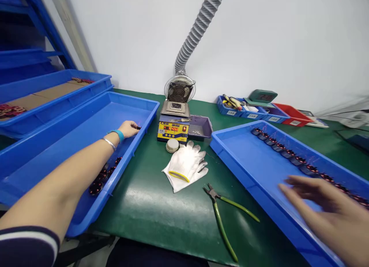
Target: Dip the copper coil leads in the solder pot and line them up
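My left hand [129,129] reaches into the left blue tray [77,126], fingers closed on a small black part [138,127] by its right wall, mostly hidden by the fingers. Nearer me in that tray lie several black round motor parts [96,188] with copper-coloured windings. My right hand [331,213], blurred, hovers over the right blue tray [245,159] with its fingers apart and nothing visible in them. Along that tray's far side runs a row of similar black coil parts [288,154] with thin wires sticking up.
Between the trays lie white gloves [187,163] and green-handled pliers [219,209], jaws apart. Behind stand a yellow solder pot [173,131], a round tin [172,145], a purple bin [201,127] and an extraction hose [198,28]. Small blue bins [253,115] and a red bin [294,115] sit back right.
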`<state>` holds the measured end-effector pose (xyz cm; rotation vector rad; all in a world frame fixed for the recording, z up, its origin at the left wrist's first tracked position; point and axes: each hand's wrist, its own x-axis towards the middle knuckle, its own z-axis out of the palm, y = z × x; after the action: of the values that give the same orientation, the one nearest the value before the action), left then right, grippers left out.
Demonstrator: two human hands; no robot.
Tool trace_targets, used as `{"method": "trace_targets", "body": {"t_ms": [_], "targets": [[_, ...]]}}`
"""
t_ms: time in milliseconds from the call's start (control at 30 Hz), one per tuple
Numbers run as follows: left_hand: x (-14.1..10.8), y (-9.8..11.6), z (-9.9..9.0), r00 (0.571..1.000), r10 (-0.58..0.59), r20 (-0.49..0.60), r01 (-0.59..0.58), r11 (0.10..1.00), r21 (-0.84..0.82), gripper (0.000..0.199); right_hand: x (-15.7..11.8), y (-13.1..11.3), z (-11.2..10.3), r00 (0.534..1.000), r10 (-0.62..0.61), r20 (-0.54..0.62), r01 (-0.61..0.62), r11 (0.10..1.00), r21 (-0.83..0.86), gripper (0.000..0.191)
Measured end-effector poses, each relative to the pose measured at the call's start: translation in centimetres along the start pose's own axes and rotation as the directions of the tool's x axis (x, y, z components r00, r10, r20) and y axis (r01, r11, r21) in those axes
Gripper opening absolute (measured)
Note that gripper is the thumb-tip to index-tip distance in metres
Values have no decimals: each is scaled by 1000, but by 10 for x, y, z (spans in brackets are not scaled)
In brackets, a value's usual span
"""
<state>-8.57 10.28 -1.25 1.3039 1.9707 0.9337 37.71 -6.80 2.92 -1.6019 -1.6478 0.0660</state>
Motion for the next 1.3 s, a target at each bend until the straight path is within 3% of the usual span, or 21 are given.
{"method": "trace_targets", "body": {"t_ms": [67, 133, 200, 267, 367, 467, 533, 667, 733, 833, 1033, 1133, 1300], "targets": [[-10, 7, -5, 998, 6, -61, -9, 998, -58, 27, -16, -20, 23, 964, -198, 177, 173, 974, 145, 17], [-28, 19, -6, 996, 25, -82, -34, 992, -120, 31, -25, -44, 50, 877, -348, 331, 242, 915, 322, 12], [-56, 34, 2, 996, 81, -35, -87, 978, -188, 34, -26, -68, 77, 834, -413, 367, 242, 870, 429, 12], [-91, 47, 16, 983, 183, 34, -167, 947, -276, 37, -23, -89, 105, 869, -406, 284, 238, 845, 479, 24], [-139, 56, 40, 955, 282, 93, -228, 897, -378, 37, -18, -113, 144, 932, -309, 189, 145, 796, 588, 57], [-164, 53, 53, 937, 310, 159, -229, 892, -389, 37, -16, -123, 167, 932, -227, 281, -40, 707, 706, 47], [-167, 48, 55, 928, 304, 216, -199, 894, -401, 41, -15, -123, 172, 915, -168, 366, -192, 617, 763, 37], [-163, 38, 57, 892, 259, 370, -104, 915, -390, 58, 10, -118, 164, 881, -72, 468, -387, 459, 799, 47], [-162, 35, 60, 870, 261, 419, -145, 947, -288, 59, 38, -118, 162, 881, -32, 473, -400, 483, 779, 45], [-161, 31, 68, 829, 293, 476, -276, 955, -107, 62, 97, -123, 170, 904, 24, 427, -353, 605, 713, 37], [-158, 29, 76, 722, 288, 629, -403, 914, 44, 57, 213, -141, 221, 973, 76, 216, -163, 891, 423, 33], [-158, 29, 75, 708, 275, 651, -430, 899, 87, 58, 244, -145, 246, 985, 47, 164, -91, 958, 272, 26], [-159, 32, 73, 703, 272, 657, -449, 887, 113, 55, 260, -147, 273, 974, 118, 195, -146, 980, 136, 27]]}}
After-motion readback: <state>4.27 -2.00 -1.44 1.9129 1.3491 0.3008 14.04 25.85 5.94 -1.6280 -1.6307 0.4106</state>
